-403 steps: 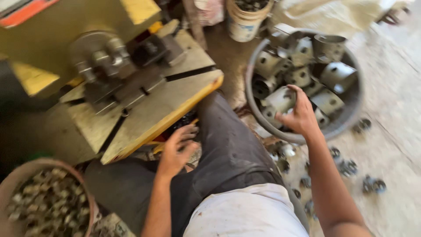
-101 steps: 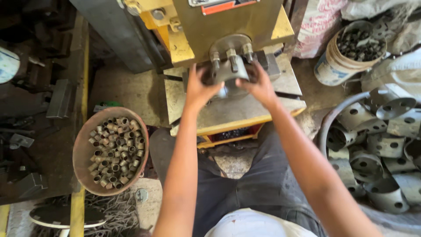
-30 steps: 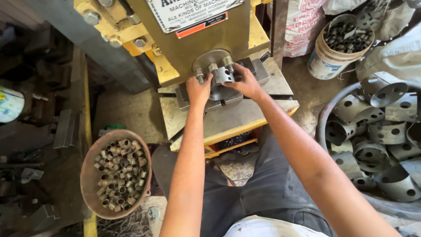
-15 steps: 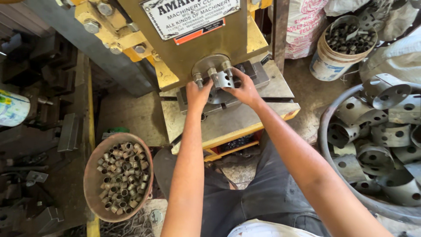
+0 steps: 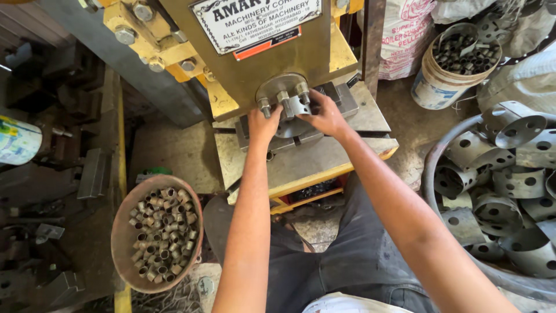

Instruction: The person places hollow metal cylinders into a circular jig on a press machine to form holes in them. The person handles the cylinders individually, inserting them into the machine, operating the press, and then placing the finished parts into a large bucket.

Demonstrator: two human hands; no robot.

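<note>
Both my hands reach under the head of a yellow press machine (image 5: 255,52). My left hand (image 5: 263,123) and my right hand (image 5: 325,114) grip the two sides of a curved grey sheet-metal piece (image 5: 296,108) that sits on the steel die block (image 5: 343,98), under the round ram with its bolts. The piece's lower half is hidden by my fingers. The die stands on the grey press table (image 5: 315,156) with a yellow front edge.
A rust-brown bowl (image 5: 124,240) of several small metal rings sits on the floor at left. A large round tub (image 5: 430,191) of punched metal cylinders is at right. A white bucket (image 5: 440,87) of small parts stands behind it. Dark metal scrap lies at far left.
My head has moved closer to the press over the last second. Both hands stayed on the metal piece at the die, shifting it slightly. Long before, my right hand was in the tub.
</note>
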